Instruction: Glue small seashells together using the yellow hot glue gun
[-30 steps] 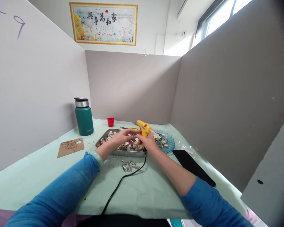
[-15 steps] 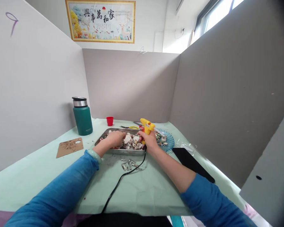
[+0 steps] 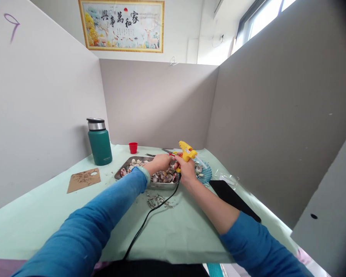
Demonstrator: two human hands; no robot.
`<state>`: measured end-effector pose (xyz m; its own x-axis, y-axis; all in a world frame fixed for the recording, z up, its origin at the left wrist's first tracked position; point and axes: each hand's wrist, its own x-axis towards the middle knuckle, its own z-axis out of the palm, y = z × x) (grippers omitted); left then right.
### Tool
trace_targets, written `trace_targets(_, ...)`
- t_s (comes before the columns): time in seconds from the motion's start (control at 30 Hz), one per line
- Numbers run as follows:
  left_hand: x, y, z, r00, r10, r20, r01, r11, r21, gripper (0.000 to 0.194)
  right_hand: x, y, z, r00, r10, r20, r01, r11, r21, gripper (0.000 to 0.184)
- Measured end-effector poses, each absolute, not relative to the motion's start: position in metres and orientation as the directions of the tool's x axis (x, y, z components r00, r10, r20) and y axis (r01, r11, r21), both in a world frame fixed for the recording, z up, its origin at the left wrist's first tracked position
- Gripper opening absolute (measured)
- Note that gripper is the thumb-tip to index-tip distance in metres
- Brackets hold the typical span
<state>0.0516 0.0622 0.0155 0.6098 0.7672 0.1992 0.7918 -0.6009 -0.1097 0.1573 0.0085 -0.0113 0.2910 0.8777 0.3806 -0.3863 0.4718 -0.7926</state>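
Observation:
My right hand (image 3: 187, 170) is wrapped round the handle of a yellow hot glue gun (image 3: 187, 151), held over the right end of a metal tray (image 3: 164, 186). A clear glue stick (image 3: 201, 162) sticks out of the gun's back. Close beside it, my left hand (image 3: 162, 162) reaches over the tray with its fingers pinched together near the right hand's fingertips. What the left fingers hold is too small to make out. Seashells (image 3: 165, 176) fill the tray, partly hidden under my left hand and wrist. The gun's black cord (image 3: 145, 219) runs down toward me.
Metal pins or clips (image 3: 157, 201) lie in front of the tray. A blue dish (image 3: 207, 173) with small pieces, a black flat object (image 3: 235, 200) and clear plastic (image 3: 229, 179) are at right. Left stand a green bottle (image 3: 100, 148), brown card (image 3: 83, 181) and red cup (image 3: 133, 147); scissors (image 3: 167, 151) lie behind.
My left hand has moved right, from over the shells to beside my right hand. The glue gun has shifted slightly right and up, still in my right hand. More of the shells show on the left.

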Motion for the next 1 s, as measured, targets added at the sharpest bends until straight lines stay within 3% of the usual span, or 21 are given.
trace_targets(0.2, 0.045, 0.058, 0.012, 0.660, 0.731, 0.175, 0.735, -0.676, 0.052, 0.014, 0.157, 0.008, -0.013, 0.263, 0.890, 0.373, -0.353, 0.449, -0.821, 0.029)
trace_targets(0.33, 0.005, 0.052, 0.019, 0.629, 0.770, 0.111, 0.775, -0.631, -0.014, 0.006, 0.157, 0.008, -0.015, 0.225, 0.897, 0.379, -0.336, 0.437, -0.834, 0.031)
trace_targets(0.5, -0.048, 0.047, 0.018, 0.491, 0.817, 0.304, 0.847, -0.529, 0.052, 0.004, 0.154, 0.005, -0.016, 0.169, 0.903, 0.396, -0.276, 0.429, -0.860, 0.028)
trace_targets(0.63, -0.069, 0.045, 0.014, 0.367, 0.876, 0.315, 0.882, -0.435, 0.183, 0.003, 0.152, 0.001, -0.016, 0.136, 0.909, 0.393, -0.235, 0.415, -0.879, 0.026)
trace_targets(0.87, -0.062, 0.045, 0.012, 0.338, 0.882, 0.328, 0.905, -0.400, 0.144, 0.001, 0.156, 0.007, -0.016, 0.144, 0.906, 0.399, -0.222, 0.422, -0.879, 0.027)
trace_targets(1.0, -0.038, 0.037, 0.009, 0.405, 0.871, 0.277, 0.904, -0.428, 0.023, 0.012, 0.157, 0.008, -0.016, 0.145, 0.905, 0.401, -0.213, 0.424, -0.880, 0.028)
